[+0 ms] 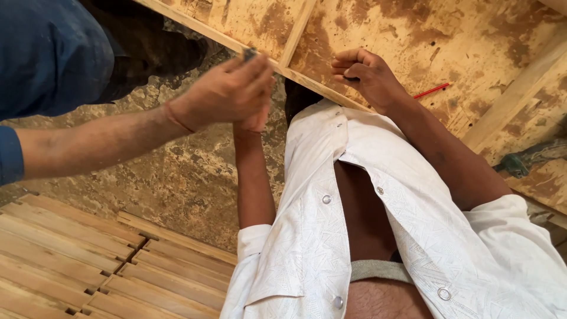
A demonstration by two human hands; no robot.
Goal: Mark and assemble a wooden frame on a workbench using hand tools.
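Wooden slats (71, 260) lie stacked at lower left. A co-worker's blue-sleeved hand (227, 91) pinches a small dark object (250, 54) against the pale wooden batten (307, 80) and hides the left hand (255, 123), whose grip cannot be told. The right hand (360, 74) rests on the batten as a closed fist, near a red pencil (431, 90).

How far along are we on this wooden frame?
Done: a cross batten already sits on the stained board. In hand: the left hand pinches a small dark piece against the long batten, where a co-worker's fist rests. Left, probably: the stacked slats lie untouched.
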